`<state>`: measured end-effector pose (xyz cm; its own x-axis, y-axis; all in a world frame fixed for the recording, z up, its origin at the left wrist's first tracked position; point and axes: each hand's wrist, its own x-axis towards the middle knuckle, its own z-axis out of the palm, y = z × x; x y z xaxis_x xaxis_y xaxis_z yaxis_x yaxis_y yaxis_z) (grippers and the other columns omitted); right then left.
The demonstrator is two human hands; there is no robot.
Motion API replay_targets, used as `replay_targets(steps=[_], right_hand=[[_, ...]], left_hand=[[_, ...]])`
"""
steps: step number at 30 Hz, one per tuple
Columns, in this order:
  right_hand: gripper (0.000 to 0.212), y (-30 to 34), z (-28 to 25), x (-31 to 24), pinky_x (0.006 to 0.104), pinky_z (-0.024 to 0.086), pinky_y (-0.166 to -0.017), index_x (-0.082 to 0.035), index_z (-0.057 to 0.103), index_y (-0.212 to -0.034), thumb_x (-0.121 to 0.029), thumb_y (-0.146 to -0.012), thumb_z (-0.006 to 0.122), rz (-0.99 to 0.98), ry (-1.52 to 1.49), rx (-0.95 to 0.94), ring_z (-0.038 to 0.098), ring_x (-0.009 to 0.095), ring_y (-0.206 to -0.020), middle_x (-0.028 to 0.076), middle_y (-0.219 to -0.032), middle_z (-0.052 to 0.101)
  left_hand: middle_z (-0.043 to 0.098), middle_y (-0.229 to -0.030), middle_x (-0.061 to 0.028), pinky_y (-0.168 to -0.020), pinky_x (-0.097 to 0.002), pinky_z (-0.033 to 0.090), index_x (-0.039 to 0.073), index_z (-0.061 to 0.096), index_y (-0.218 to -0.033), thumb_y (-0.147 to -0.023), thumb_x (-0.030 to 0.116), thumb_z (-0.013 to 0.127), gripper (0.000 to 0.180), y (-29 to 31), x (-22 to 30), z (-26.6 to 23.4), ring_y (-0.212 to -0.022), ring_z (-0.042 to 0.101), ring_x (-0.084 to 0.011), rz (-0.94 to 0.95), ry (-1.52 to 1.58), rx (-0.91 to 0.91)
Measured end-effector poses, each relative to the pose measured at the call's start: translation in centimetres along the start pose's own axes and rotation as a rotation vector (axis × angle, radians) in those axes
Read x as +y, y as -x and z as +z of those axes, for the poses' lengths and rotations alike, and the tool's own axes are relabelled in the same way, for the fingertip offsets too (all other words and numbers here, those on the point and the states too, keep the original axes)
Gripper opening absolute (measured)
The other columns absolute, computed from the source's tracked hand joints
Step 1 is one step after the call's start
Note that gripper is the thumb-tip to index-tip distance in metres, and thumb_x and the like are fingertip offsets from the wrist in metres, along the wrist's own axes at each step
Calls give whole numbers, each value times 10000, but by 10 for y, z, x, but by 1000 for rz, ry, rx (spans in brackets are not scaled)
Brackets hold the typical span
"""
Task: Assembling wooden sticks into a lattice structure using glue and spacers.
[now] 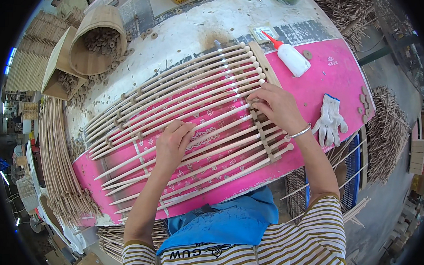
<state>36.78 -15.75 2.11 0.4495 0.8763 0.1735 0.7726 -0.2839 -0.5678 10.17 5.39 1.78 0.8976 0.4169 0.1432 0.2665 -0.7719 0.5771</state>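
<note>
Over the pink sheet (340, 67), a likely light, stiff stick (222, 117) is sensibly pinched mid-shaft by the left hand (173, 140), endwise by the right hand (280, 106).

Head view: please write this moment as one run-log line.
left hand: at wooden rods | right hand: at their knobbed ends | white bottle: lying on pink sheet

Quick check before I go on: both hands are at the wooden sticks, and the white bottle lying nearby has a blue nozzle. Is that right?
Not quite: the white bottle's nozzle is red, not blue, as the head view shows. Both hands, left and right, are at the wooden sticks.
</note>
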Motion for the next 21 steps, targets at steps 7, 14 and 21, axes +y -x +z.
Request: replay_targets(steps=[7, 14, 21], right_hand=[[112, -1, -1, -1, 401, 541, -765, -103, 741, -1008, -151, -906, 748, 11, -60, -47, 674, 251, -906, 54, -943, 649], [118, 5, 1, 3, 403, 544, -777, -106, 748, -1025, -149, -915, 744, 6, -77, -21, 679, 258, -913, 60, -962, 662], [132, 11, -3, -1, 388, 545, -783, -99, 754, -1061, -147, -940, 732, 79, -136, 38, 679, 262, -902, 67, -962, 667]], left_hand=[[649, -965, -76, -741, -409, 529, 72, 778, -1081, -919, 132, 764, 173, 7, -2, 4, -924, 659, -290, 47, -90, 34], [658, -1032, -70, -830, -414, 496, 80, 769, -1176, -912, 112, 760, 267, 4, -4, -9, -957, 638, -278, 136, -166, 103], [659, -1093, -44, -875, -399, 489, 114, 753, -1219, -893, 54, 704, 335, -5, -28, -11, -992, 646, -256, 208, -404, 144]])
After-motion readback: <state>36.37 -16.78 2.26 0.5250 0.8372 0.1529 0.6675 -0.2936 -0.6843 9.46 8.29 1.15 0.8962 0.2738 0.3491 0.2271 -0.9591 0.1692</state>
